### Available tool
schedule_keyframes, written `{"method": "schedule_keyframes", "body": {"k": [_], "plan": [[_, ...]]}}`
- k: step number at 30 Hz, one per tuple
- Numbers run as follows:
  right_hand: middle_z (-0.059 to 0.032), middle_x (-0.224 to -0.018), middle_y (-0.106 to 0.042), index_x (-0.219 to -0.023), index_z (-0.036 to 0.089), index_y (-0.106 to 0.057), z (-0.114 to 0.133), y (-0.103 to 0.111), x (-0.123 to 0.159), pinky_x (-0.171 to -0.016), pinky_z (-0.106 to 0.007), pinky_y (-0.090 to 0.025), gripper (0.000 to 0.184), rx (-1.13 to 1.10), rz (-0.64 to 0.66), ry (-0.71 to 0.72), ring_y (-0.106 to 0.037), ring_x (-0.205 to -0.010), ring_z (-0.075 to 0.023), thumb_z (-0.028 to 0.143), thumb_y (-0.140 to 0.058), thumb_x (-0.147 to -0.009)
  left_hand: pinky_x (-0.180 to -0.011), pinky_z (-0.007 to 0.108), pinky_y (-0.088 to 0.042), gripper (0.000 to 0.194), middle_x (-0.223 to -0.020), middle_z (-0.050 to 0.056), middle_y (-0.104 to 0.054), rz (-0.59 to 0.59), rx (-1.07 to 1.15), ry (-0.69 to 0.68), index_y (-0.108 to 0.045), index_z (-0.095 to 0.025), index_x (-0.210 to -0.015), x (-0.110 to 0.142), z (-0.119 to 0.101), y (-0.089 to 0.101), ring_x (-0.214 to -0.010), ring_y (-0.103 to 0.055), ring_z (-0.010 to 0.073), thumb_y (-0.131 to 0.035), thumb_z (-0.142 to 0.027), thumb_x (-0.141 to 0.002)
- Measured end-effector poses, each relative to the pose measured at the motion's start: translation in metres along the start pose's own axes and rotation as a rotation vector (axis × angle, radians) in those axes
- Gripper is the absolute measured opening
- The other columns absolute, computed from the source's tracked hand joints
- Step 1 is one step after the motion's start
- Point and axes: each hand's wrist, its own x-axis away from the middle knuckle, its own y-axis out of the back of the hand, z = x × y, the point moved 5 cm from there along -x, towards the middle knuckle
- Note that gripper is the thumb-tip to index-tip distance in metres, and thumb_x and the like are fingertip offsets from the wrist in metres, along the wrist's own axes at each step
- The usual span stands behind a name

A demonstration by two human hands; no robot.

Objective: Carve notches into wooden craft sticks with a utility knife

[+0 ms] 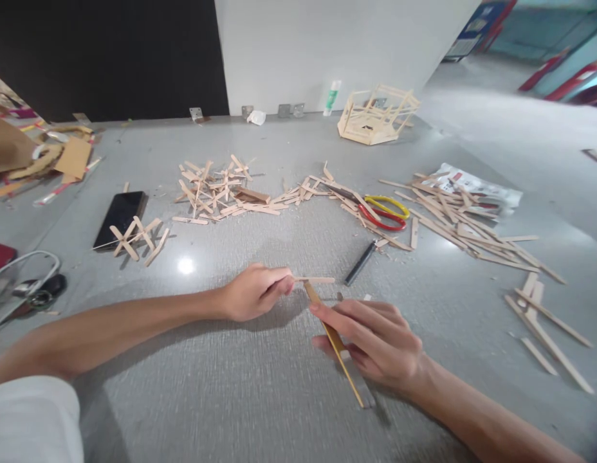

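Observation:
My left hand (257, 292) is closed, pinching one end of a small flat wooden stick (320, 280) that points to the right. In my right hand (376, 337) is a long, flat yellow-and-grey tool shaped like a cutter knife (349, 376), gripped between thumb and fingers. Its upper tip meets the stick close to my left fingertips. Just above the right hand lies a dark, narrow bar-like tool (360, 263). Beyond it, scissors (383, 215) with red and yellow handles rest among loose wooden sticks (303, 193).
An openwork wooden stick model (370, 128) stands at the back beside a glue stick (332, 98). At left, joined sticks (137, 238) overlap a phone (119, 218), near a white cable (38, 254). Cardboard scraps (74, 157) lie far left. More sticks and a plastic packet (491, 190) are right.

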Motion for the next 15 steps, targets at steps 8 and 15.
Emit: {"method": "schedule_keyframes", "body": {"k": [8, 15], "plan": [[-0.0054, -0.085, -0.072, -0.107, 0.023, -0.069, -0.036, 0.006, -0.019, -0.059, -0.03, -0.053, 0.023, -0.262, -0.161, -0.395, -0.067, -0.069, -0.0166, 0.024, -0.054, -0.09, -0.046, 0.017, -0.032, 0.039, -0.051, -0.006, -0.044, -0.203, 0.163, 0.178, -0.052, -0.015, -0.078, 0.001, 0.013, 0.012, -0.043, -0.038, 0.0061, -0.03, -0.036, -0.102], [-0.0061, -0.095, -0.072, -0.125, 0.02, -0.058, -0.002, -0.006, -0.01, -0.059, -0.023, -0.053, 0.038, -0.064, 0.008, 0.105, -0.068, -0.076, -0.0133, 0.014, -0.059, -0.088, -0.046, 0.019, -0.029, 0.037, -0.05, -0.007, -0.038, -0.235, -0.057, 0.158, -0.051, -0.016, -0.076, 0.005, 0.012, 0.008, -0.042, -0.034, 0.0064, -0.031, -0.034, -0.101]]}}
